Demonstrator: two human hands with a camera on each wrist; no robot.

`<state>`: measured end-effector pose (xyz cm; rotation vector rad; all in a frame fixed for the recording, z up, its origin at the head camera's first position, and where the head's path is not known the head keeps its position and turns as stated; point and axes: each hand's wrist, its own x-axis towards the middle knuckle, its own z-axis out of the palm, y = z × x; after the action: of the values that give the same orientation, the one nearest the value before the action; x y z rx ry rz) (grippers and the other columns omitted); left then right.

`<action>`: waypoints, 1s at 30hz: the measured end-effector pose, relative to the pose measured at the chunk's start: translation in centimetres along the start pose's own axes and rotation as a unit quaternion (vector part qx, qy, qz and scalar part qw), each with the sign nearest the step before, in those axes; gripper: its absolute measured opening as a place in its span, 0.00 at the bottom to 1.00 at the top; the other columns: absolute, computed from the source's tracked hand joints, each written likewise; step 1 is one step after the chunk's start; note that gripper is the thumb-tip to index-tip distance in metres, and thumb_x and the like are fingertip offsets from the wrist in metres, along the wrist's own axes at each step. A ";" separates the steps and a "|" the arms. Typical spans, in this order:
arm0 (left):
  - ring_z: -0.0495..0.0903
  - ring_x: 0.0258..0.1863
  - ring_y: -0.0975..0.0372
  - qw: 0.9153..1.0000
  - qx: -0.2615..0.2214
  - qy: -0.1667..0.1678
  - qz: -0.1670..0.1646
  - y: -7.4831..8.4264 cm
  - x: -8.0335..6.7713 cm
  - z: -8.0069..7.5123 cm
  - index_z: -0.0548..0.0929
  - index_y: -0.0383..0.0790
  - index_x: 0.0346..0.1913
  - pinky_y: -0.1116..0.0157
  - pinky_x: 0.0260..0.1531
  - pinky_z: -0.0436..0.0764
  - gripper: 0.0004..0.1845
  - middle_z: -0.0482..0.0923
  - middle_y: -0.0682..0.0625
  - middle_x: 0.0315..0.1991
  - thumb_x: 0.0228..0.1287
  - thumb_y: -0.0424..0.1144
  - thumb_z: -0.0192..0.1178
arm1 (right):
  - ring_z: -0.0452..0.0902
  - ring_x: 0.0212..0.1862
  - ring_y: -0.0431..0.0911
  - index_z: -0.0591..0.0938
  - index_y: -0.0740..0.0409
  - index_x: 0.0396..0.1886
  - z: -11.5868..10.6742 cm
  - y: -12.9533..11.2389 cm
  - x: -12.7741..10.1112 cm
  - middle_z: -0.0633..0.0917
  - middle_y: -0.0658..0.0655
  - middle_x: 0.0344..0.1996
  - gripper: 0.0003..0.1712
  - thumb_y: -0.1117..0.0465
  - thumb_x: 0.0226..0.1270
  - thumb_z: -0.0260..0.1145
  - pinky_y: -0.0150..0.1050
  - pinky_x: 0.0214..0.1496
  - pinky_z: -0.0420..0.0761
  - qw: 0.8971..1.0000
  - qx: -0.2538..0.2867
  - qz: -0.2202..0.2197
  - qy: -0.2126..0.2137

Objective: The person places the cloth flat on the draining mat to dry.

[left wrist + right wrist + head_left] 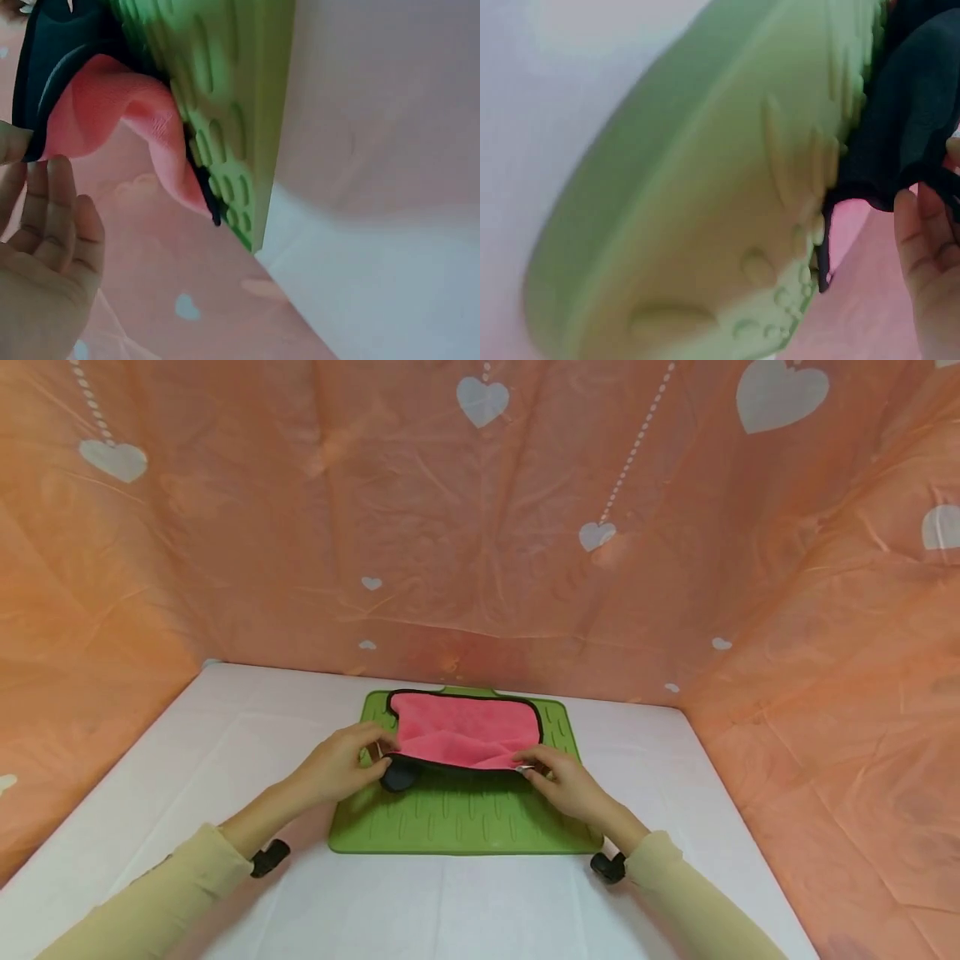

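Note:
A pink cloth [468, 727] with a black edge band lies over the far part of a green ridged mat [465, 818], its near edge lifted. My left hand [341, 768] pinches that edge near the left corner between thumb and fingers. At the other end, my right hand [562, 785] pinches the same edge, where a small whitish bit shows by the fingertips. A dark rounded flap [399, 775] hangs below the edge beside the left fingers. In the right wrist view the cloth's dark underside [919, 90] faces the camera. Pink folds [112, 97] bulge in the left wrist view.
The mat rests on a white-covered table [450, 910]. Orange sheeting with pale hearts [450, 527] stands behind and along both sides. Black devices [270, 857] are strapped at both wrists, by the sleeve cuffs.

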<state>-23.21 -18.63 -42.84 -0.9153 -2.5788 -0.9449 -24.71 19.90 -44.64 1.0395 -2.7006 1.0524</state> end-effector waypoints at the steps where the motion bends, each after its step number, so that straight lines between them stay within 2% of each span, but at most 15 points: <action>1: 0.80 0.37 0.64 1.000 0.010 0.004 0.012 0.0 0.0 0.0 0.87 0.44 0.45 0.61 0.36 0.83 0.12 0.83 0.57 0.41 0.62 0.27 0.71 | 0.80 0.41 0.40 0.85 0.62 0.56 -0.3 0.0 -0.2 0.87 0.54 0.46 0.14 0.71 0.74 0.65 0.36 0.44 0.83 1.000 -0.005 -0.005 -0.001; 3: 0.81 0.36 0.64 0.999 0.028 0.003 0.039 0.1 -0.1 0.0 0.87 0.44 0.43 0.63 0.34 0.82 0.11 0.82 0.58 0.40 0.60 0.27 0.72 | 0.81 0.41 0.40 0.85 0.62 0.56 -0.7 -0.1 -0.7 0.87 0.55 0.45 0.14 0.71 0.73 0.66 0.36 0.44 0.83 1.000 -0.008 -0.013 -0.004; 6: 0.80 0.35 0.66 0.997 0.038 -0.015 0.067 0.3 -0.4 0.3 0.87 0.45 0.43 0.67 0.33 0.81 0.11 0.81 0.58 0.40 0.60 0.28 0.72 | 0.82 0.43 0.42 0.85 0.63 0.55 -1.1 0.0 -1.4 0.88 0.54 0.45 0.14 0.72 0.72 0.66 0.36 0.46 0.83 1.000 -0.007 -0.016 -0.018; 11: 0.77 0.34 0.70 0.995 0.015 -0.076 0.067 0.6 -1.1 1.2 0.87 0.46 0.44 0.68 0.33 0.80 0.10 0.80 0.59 0.42 0.64 0.29 0.71 | 0.83 0.49 0.45 0.84 0.64 0.57 -1.2 0.3 -2.4 0.88 0.55 0.49 0.15 0.71 0.74 0.65 0.37 0.50 0.84 0.997 -0.013 -0.008 -0.073; 15: 0.80 0.39 0.69 0.991 0.001 -0.117 0.072 0.8 -1.4 2.0 0.88 0.46 0.45 0.64 0.41 0.83 0.08 0.81 0.60 0.43 0.66 0.31 0.70 | 0.84 0.50 0.46 0.85 0.63 0.56 -1.0 0.4 -3.0 0.88 0.55 0.49 0.13 0.70 0.74 0.64 0.40 0.54 0.84 0.992 -0.030 -0.001 -0.124; 18: 0.81 0.44 0.67 0.987 -0.006 -0.142 0.079 0.9 -1.5 2.6 0.89 0.46 0.45 0.62 0.47 0.84 0.07 0.82 0.60 0.43 0.67 0.32 0.70 | 0.84 0.50 0.44 0.85 0.61 0.54 -0.8 0.4 -3.1 0.88 0.54 0.48 0.13 0.71 0.74 0.64 0.40 0.54 0.84 0.989 -0.042 0.002 -0.143; 21: 0.81 0.44 0.68 0.984 -0.004 -0.162 0.076 1.0 -1.7 3.0 0.89 0.47 0.45 0.63 0.48 0.84 0.06 0.81 0.61 0.43 0.68 0.34 0.70 | 0.83 0.47 0.42 0.86 0.60 0.53 -0.8 0.4 -3.0 0.88 0.51 0.45 0.13 0.70 0.72 0.66 0.38 0.51 0.84 0.989 -0.046 0.000 -0.143; 25: 0.79 0.43 0.69 0.984 -0.030 -0.168 0.055 1.0 -1.9 3.1 0.88 0.49 0.47 0.64 0.46 0.83 0.06 0.80 0.62 0.44 0.71 0.37 0.68 | 0.79 0.40 0.38 0.86 0.59 0.52 -0.9 0.4 -3.1 0.85 0.46 0.38 0.12 0.67 0.71 0.69 0.35 0.44 0.83 0.992 -0.006 0.020 -0.128; 27: 0.78 0.42 0.69 0.985 -0.067 -0.158 0.035 0.9 -1.9 3.0 0.86 0.48 0.48 0.65 0.43 0.82 0.05 0.80 0.62 0.44 0.72 0.38 0.67 | 0.78 0.37 0.37 0.86 0.60 0.51 -1.0 0.4 -3.1 0.83 0.45 0.35 0.12 0.64 0.71 0.71 0.34 0.41 0.81 0.994 0.019 0.040 -0.103; 30: 0.78 0.39 0.67 0.984 -0.125 -0.127 -0.008 0.8 -1.9 2.7 0.84 0.46 0.48 0.67 0.38 0.81 0.05 0.80 0.59 0.43 0.74 0.38 0.66 | 0.78 0.35 0.39 0.86 0.61 0.50 -1.1 0.4 -3.2 0.83 0.46 0.33 0.12 0.62 0.70 0.73 0.35 0.38 0.81 0.997 0.034 0.065 -0.034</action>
<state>-21.27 -17.31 -45.33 -1.1496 -2.7191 -1.2542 -22.69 22.61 -44.92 0.9385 -2.8395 1.1588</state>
